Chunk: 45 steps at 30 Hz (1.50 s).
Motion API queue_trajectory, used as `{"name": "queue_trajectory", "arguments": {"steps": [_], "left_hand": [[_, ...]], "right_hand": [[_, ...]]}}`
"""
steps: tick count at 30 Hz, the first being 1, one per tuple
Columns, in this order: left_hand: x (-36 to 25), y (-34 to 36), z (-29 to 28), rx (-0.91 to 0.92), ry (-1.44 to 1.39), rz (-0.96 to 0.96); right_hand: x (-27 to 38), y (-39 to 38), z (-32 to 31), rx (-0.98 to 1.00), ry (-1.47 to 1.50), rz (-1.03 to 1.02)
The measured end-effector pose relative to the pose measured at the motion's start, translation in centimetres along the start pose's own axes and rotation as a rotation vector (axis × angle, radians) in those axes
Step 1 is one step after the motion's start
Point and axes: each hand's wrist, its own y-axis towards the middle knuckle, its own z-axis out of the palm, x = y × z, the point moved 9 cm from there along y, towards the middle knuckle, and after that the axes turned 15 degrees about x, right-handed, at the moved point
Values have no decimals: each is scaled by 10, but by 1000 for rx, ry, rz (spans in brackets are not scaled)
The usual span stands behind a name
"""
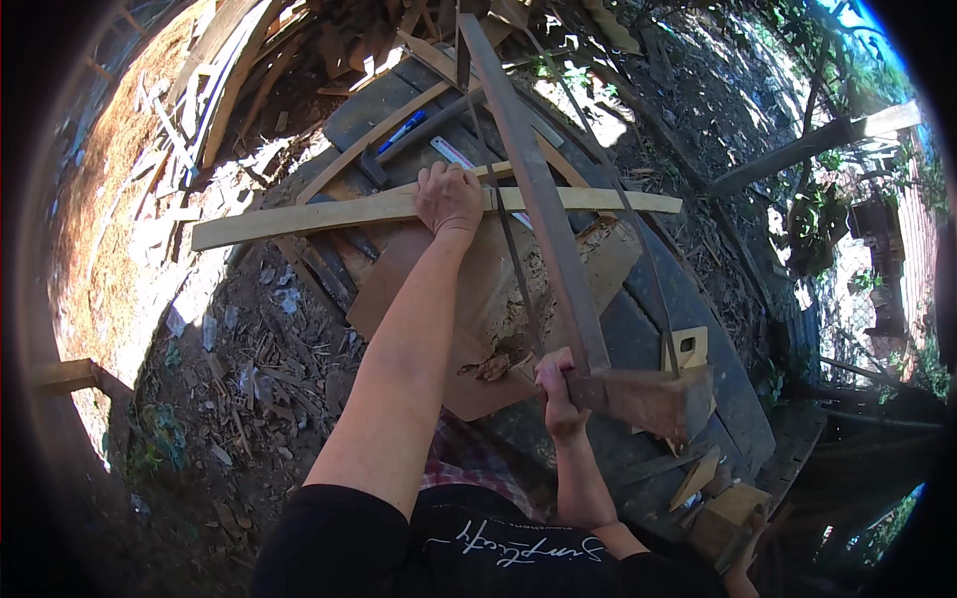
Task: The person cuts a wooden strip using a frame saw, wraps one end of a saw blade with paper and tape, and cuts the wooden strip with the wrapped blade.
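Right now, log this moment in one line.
Left hand: holding pale wooden strip | Right hand: gripping wooden-framed saw | Saw: over strip, contact unclear | Nearby: ruler

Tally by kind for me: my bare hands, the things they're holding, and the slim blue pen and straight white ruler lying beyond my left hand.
Bare hands: 2, the left hand and right hand
Long pale wooden strip: 1
Brown wooden frame saw: 1
Slim blue pen: 1
Straight white ruler: 1
Total: 6
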Motion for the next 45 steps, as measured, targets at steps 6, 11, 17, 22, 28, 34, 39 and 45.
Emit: {"name": "queue_trajectory", "arguments": {"steps": [6, 11, 17, 22, 28, 34, 39, 45], "left_hand": [[7, 15, 6, 23, 11, 24], [5, 18, 10, 12, 32, -11], [-2, 11, 2, 31, 37, 51], [0, 12, 7, 37, 7, 64], [6, 14, 16, 50, 40, -37], [5, 14, 16, 21, 66, -42], [1, 9, 8, -37, 42, -9], [-9, 6, 9, 38, 13, 88]], "right_hand": [[-21, 7, -7, -187, 111, -73], [-14, 11, -13, 9, 32, 31], [-12, 1, -7, -170, 376, -102], [-21, 2, -10, -155, 294, -156], [-25, 4, -6, 57, -187, -158], [-35, -20, -14, 8, -371, 77], [4, -75, -33, -64, -113, 29], [-14, 52, -3, -39, -221, -137]]}}
